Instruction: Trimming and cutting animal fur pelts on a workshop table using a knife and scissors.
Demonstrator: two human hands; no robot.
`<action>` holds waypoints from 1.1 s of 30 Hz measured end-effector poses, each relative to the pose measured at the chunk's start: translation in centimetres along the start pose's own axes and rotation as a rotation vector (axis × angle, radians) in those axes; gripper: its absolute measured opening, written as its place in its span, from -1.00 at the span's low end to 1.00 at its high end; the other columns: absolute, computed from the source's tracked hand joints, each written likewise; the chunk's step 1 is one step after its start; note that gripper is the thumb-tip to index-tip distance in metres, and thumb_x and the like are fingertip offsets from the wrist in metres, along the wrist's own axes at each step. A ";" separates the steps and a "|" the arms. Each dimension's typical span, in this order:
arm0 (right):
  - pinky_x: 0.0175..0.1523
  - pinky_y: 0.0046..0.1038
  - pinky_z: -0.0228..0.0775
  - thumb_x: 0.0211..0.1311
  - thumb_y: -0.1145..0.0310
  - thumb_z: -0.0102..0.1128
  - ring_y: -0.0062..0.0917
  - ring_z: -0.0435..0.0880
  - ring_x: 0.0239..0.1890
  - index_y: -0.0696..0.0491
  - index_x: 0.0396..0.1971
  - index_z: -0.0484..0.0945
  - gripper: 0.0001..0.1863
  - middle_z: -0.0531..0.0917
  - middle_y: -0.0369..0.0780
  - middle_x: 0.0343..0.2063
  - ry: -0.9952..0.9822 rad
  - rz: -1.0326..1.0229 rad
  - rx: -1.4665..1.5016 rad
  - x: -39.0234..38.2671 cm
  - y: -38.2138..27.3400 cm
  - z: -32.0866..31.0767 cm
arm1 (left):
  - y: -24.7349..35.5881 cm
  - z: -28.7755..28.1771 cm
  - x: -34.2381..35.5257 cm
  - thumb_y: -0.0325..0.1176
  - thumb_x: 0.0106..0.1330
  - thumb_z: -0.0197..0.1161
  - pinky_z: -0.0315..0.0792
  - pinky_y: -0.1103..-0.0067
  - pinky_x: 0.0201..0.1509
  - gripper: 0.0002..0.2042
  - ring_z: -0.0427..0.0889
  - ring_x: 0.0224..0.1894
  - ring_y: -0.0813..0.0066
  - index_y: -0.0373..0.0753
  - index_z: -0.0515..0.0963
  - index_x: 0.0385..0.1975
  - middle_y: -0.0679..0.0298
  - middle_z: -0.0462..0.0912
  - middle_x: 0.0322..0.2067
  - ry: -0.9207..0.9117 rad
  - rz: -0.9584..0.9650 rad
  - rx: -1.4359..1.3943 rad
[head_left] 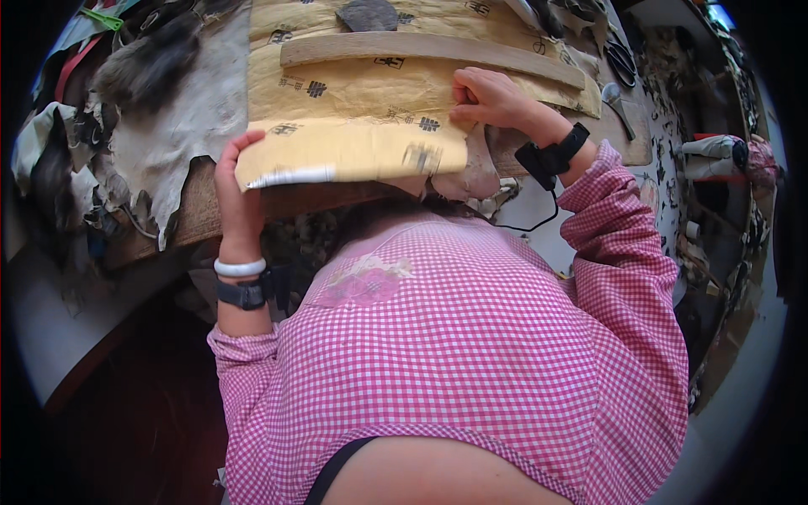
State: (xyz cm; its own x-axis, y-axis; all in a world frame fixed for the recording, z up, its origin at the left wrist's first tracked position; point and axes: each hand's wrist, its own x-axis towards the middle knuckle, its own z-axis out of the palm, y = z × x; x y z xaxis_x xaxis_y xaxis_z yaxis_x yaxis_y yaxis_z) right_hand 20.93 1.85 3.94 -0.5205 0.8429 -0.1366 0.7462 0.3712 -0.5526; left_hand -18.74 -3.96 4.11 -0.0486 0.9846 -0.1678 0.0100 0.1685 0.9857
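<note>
A yellow paper sheet (353,156) with dark printed marks lies across the work board, its near part raised or folded over toward me. My left hand (231,172) grips the left end of this flap, thumb on top and the other fingers out of sight. At the flap's upper right corner, my right hand (492,99) is closed with curled fingers touching the paper; whatever they hold is hidden. A long wooden strip (421,55) lies across the sheet beyond my hands. Pale hide (471,172) shows from under the sheet's right end.
Grey-white fur hides (168,126) cover the left side and hang over the board's edge (202,198). A dark rounded piece (368,14) lies at the far middle. On the right are black-handled scissors (621,63) and a metal spoon-shaped tool (619,108). A black cable (543,220) hangs from my right wrist strap.
</note>
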 end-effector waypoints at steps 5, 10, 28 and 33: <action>-0.27 -0.31 0.31 -0.07 0.15 0.37 -0.26 0.51 -0.34 0.05 -0.49 0.39 -0.64 0.51 -0.18 -0.48 0.011 -0.011 -0.001 0.1 0.2 0.2 | -3.4 -1.7 -1.5 -0.51 0.29 0.07 0.45 0.62 0.00 -0.76 0.57 -0.13 0.53 -0.31 0.52 -0.07 0.22 0.59 -0.13 0.029 -0.084 -0.065; -0.25 -0.31 0.32 -0.07 0.15 0.37 -0.27 0.52 -0.32 0.05 -0.48 0.39 -0.64 0.51 -0.18 -0.47 0.026 -0.013 -0.015 0.0 0.5 0.6 | -2.3 -1.4 -2.2 -0.56 0.15 0.20 0.27 0.57 0.24 -0.70 0.42 0.10 0.45 -0.24 0.58 -0.09 0.20 0.46 -0.03 -0.042 0.171 0.410; -0.21 -0.31 0.32 0.00 0.18 0.33 -0.26 0.50 -0.28 0.05 -0.41 0.40 -0.67 0.50 -0.18 -0.40 0.056 0.018 -0.013 -0.5 0.1 1.2 | -1.3 -2.0 -2.7 -0.60 -0.04 0.27 0.44 0.45 0.06 -0.70 0.58 -0.04 0.18 -0.25 0.60 -0.24 0.14 0.62 -0.11 -0.112 0.506 0.808; -0.22 -0.32 0.32 -0.01 0.19 0.34 -0.26 0.50 -0.29 0.06 -0.42 0.40 -0.67 0.49 -0.18 -0.41 0.045 0.030 -0.033 -0.4 -0.3 0.9 | -2.3 -3.3 -2.7 -0.63 0.00 0.23 0.47 0.46 -0.02 -0.74 0.60 -0.10 0.21 -0.25 0.61 -0.28 0.13 0.62 -0.20 -0.041 0.459 0.740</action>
State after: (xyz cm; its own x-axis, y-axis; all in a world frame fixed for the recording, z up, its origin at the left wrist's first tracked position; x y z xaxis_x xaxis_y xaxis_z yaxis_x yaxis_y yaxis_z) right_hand 20.54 1.08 3.42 -0.4791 0.8702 -0.1151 0.7749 0.3577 -0.5211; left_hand -21.96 -7.20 2.38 0.1556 0.9610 0.2287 0.6669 -0.2730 0.6934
